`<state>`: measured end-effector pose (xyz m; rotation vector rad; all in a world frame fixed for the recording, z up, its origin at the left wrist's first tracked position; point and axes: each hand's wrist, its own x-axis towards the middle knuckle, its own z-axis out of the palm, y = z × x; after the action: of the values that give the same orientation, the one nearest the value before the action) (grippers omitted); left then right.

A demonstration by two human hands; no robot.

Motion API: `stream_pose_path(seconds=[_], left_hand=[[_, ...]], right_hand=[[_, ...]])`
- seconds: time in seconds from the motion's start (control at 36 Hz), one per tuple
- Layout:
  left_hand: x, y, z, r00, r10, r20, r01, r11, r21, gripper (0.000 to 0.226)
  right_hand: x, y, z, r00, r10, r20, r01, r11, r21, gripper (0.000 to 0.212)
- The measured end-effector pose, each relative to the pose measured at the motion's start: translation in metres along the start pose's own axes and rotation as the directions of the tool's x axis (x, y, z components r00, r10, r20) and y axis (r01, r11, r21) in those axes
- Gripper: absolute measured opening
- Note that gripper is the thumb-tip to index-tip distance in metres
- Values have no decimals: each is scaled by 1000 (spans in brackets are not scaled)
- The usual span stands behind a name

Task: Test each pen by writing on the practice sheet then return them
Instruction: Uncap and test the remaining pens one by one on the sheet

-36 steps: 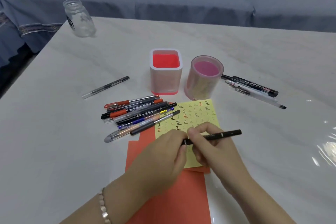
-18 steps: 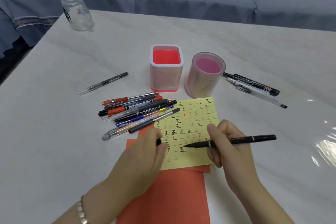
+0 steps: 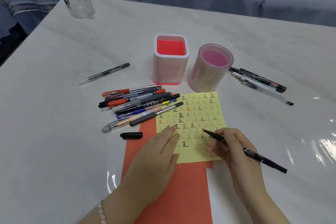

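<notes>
- Right hand (image 3: 236,152): fingers and thumb pinch an uncapped black pen (image 3: 265,161) near its writing end. The white print on the barrel is too small to read.
- Pen axis: it runs diagonally, with the tip forward-left of the right hand and the tail back-right. The tip sits at, or just above, a grid cell of the yellow practice sheet (image 3: 200,103), so the right hand is the nearer one for the stroke.
- Left hand (image 3: 154,152): fingers straight and together, pressed flat on the sheet's left part.
- Sheet: its cells repeat the character 正 in black and red.
- Pen cap (image 3: 131,135): lies just left of the left hand's fingertips.
- Pen pile (image 3: 134,112): lies ahead-left of the left hand. One barrel (image 3: 140,97) reads "Permanent Marker".
- Pen holders: the square one (image 3: 170,71) and the round one (image 3: 205,78) stand beyond the sheet, and both appear empty.
- Three pens (image 3: 258,82): these lie ahead-right of the right hand. One has red lettering ending "RD".
</notes>
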<state>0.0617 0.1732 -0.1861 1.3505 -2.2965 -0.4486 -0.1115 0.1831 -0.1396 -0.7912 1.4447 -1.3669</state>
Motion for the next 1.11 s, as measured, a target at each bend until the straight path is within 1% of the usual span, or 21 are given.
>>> stream_pose_path(seconds=[0.11,0.22,0.28,0.33,0.42,0.53,0.64,1.11], left_hand=[[3,-8,7,995,-14,95,9,998,57,48],[3,-10,9,991,-32,130,22,997,80,50],[2,-10,9,991,-30,128,20,997,78,52],[2,-10,9,992,-29,120,20,997,72,53],[2,-9,9,995,-33,99,27,998,59,54],[3,-8,9,996,-39,84,35,998,54,54],[3,-7,8,995,-58,80,53,997,57,54],[4,-7,10,996,-59,70,54,996,71,54]], right_hand=[[2,2,6,1000,-11,2,11,1000,-22,18],[3,6,16,995,-81,-55,76,992,-96,32],[2,11,22,989,-90,-120,77,991,-112,36],[3,18,27,978,-109,-181,79,983,-163,43],[6,31,31,964,-148,-223,93,966,-241,52],[4,42,35,954,-206,-217,130,938,-321,41],[3,45,35,947,-251,-202,171,923,-345,40],[5,48,35,941,-304,-145,226,889,-398,36]])
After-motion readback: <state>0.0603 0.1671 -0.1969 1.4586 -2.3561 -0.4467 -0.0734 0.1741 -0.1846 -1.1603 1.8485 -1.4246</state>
